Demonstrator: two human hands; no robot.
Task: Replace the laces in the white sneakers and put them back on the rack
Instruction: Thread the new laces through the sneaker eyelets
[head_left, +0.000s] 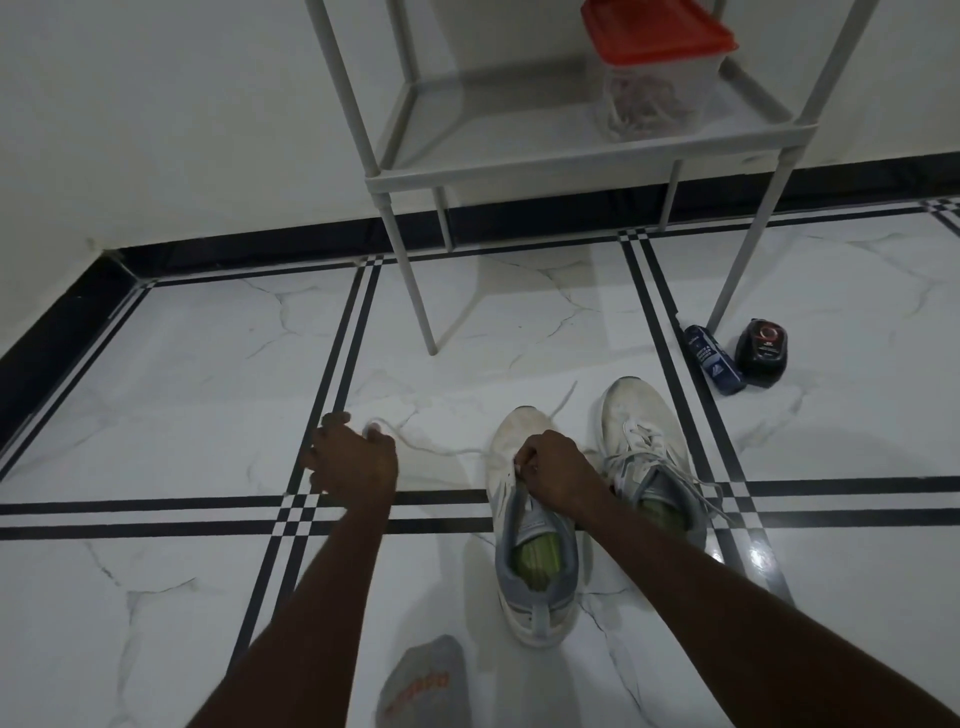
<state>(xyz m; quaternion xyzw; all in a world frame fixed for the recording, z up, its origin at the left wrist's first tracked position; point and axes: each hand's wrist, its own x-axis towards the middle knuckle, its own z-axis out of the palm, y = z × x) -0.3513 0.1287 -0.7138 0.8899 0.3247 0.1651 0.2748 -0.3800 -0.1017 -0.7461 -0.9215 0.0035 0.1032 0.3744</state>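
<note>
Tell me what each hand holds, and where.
Left hand pinches the loose lace near its end. Right hand grips the left sneaker at its tongue.

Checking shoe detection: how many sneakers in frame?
2, both on the floor below the rack. Left sneaker is under the right hand, its lace trailing to the left hand; right sneaker beside it, laced.
</note>
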